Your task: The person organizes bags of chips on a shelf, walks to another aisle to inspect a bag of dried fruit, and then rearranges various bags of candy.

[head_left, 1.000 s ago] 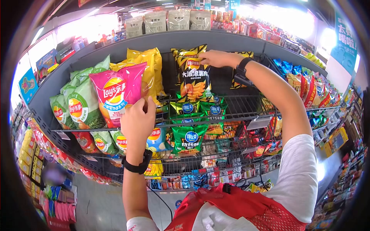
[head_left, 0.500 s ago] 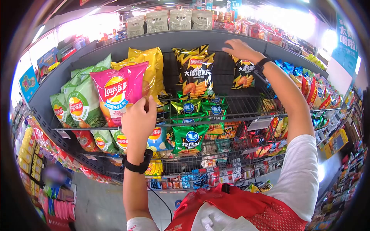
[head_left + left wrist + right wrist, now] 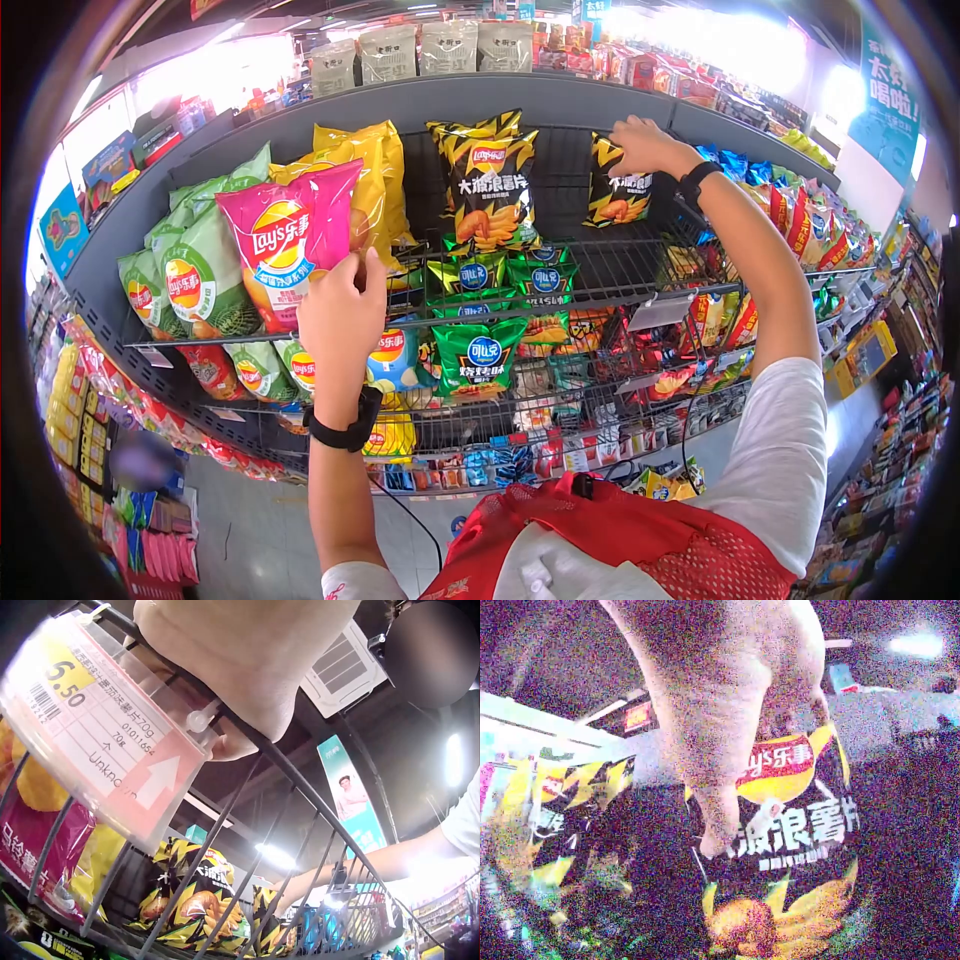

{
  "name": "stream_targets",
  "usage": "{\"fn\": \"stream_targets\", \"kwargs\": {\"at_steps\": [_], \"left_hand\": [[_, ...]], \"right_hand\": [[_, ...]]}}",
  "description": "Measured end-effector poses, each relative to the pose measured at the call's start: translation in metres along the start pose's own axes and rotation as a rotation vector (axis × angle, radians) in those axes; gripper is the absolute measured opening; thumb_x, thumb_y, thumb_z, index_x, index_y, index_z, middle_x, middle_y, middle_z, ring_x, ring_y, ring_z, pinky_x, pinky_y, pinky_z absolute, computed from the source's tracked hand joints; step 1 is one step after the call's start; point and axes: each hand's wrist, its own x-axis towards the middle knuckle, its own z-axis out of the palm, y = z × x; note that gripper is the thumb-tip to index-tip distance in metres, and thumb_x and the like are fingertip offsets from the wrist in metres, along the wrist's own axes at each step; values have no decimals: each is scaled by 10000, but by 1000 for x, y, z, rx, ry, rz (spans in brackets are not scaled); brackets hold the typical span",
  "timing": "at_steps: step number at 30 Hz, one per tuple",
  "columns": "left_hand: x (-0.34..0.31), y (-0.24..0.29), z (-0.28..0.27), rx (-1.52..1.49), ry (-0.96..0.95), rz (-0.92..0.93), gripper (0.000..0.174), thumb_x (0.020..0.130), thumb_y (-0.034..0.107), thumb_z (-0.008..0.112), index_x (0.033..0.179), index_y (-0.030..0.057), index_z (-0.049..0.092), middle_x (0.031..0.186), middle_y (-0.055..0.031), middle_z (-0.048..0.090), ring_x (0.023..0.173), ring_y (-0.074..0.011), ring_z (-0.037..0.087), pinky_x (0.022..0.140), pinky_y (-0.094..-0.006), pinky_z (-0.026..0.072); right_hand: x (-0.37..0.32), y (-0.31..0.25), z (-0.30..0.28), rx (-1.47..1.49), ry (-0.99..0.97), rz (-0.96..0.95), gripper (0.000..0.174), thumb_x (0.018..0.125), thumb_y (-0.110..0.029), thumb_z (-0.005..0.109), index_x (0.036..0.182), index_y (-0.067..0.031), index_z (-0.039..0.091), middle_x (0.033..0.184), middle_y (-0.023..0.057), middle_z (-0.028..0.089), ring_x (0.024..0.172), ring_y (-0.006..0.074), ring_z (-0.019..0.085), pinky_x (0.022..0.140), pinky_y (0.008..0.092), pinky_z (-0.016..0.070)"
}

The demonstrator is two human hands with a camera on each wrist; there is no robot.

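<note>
In the head view my right hand grips the top of a black-and-yellow bag of potato chips standing toward the shelf's right side. The right wrist view, grainy, has the thumb on the bag's front, near its left edge; the other fingers are mostly hidden. My left hand holds the wire shelf's front rail, its fingers reaching over to the far side, partly behind a price tag. Just behind that hand stands a pink bag of potato chips.
Two more black chip bags stand mid-shelf. Yellow bags and green bags fill the left. Green snack bags sit on the tier below. A dark back panel bounds the shelf behind.
My right hand has left the middle black bags, moved right and taken hold of the black chip bag there. The left hand has stayed at the rail. The head view has shifted slightly.
</note>
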Motion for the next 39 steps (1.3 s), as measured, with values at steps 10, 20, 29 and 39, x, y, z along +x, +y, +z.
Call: {"fn": "stream_targets", "kwargs": {"at_steps": [10, 20, 29, 39], "left_hand": [[0, -1, 1, -17, 22, 0, 384, 955, 365, 594, 728, 58, 635, 655, -181, 644, 637, -426, 640, 583, -502, 499], [-2, -2, 0, -49, -8, -20, 381, 956, 371, 587, 739, 66, 663, 648, -192, 647, 630, -423, 650, 583, -502, 512], [-3, -7, -5, -69, -37, 10, 421, 959, 389, 581, 683, 74, 620, 647, -179, 653, 613, -412, 652, 568, -499, 516], [-26, -39, -15, -613, -72, 214, 388, 981, 352, 591, 769, 30, 548, 645, -110, 547, 596, -289, 542, 621, -420, 459]], "right_hand": [[-28, -33, -88, -38, 291, -148, 317, 878, -281, 708, 1096, -53, 686, 967, 145, 705, 1010, 353, 651, 958, 494, 455], [-28, -166, -132, -43, 230, -299, 272, 909, -286, 657, 1115, -113, 701, 980, 76, 672, 978, 290, 619, 848, 434, 482], [-10, -214, -88, 111, 367, -340, 480, 952, -438, 624, 1240, -54, 611, 1218, 121, 605, 1168, 335, 570, 955, 444, 488], [-182, -282, -81, 367, 681, -1, 222, 903, -239, 720, 1024, -67, 650, 994, 88, 647, 924, 295, 632, 804, 407, 513]]}}
